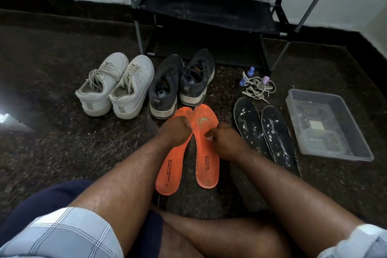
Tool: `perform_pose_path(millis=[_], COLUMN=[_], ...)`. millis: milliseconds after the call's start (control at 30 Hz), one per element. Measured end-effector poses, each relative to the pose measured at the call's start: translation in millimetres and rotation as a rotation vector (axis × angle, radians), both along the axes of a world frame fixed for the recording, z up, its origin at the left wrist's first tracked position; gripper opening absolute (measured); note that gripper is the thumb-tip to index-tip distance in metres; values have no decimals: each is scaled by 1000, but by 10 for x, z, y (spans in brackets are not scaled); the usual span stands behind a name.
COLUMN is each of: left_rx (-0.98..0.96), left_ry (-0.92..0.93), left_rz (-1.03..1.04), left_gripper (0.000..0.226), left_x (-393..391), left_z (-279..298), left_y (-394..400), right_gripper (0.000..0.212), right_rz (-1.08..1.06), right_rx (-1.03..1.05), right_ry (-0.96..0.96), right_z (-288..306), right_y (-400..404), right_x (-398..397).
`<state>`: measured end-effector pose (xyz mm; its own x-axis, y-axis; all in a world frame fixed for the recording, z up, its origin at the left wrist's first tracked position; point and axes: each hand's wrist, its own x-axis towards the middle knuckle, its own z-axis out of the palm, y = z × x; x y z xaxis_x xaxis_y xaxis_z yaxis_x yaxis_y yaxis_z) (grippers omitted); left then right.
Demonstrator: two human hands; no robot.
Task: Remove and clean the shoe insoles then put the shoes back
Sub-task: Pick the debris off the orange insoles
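Observation:
Two orange insoles lie side by side on the dark floor in front of me, printed side up. My left hand (178, 130) rests on the left orange insole (170, 165), its fingers curled over the inner edge. On the right orange insole (207, 165), which has a worn patch near the toe, my right hand (224, 142) presses a small white cloth (209, 138). Behind them stand a pair of dark sneakers (182, 81) and a pair of white sneakers (115, 84). Two black insoles (263, 130) flecked with white lie to the right.
A clear plastic tub (326, 123) sits at the far right. Loose laces (258, 88) and small purple-blue bottles (248, 75) lie behind the black insoles. A black shoe rack (209, 12) stands against the wall. My bare legs fold across the foreground.

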<state>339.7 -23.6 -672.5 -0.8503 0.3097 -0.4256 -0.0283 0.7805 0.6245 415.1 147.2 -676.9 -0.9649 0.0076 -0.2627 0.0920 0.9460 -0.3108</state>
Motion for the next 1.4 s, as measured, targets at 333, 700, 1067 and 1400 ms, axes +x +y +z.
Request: perform_pose_path(millis=[333,700,1067,1400], left_rx=[-86,-156,-379,-414], left_ry=[50,44,27,19], left_rz=[62,-237,-210,-208], left_gripper=[76,76,82,83], left_x=[-188,-33,184,246], left_z=[-143,-115,-223,-56], left_y=[-256,-199,-180,-179], right_gripper=[31,26,28,27], right_rz=[40,83,88,120], right_rx=[96,138,156,65], right_ry=[-10,15,-13,-1], right_z=[-54,-131,-172,-77], right_y=[-129,-227,-322,-475], right_x=[84,70,242,261])
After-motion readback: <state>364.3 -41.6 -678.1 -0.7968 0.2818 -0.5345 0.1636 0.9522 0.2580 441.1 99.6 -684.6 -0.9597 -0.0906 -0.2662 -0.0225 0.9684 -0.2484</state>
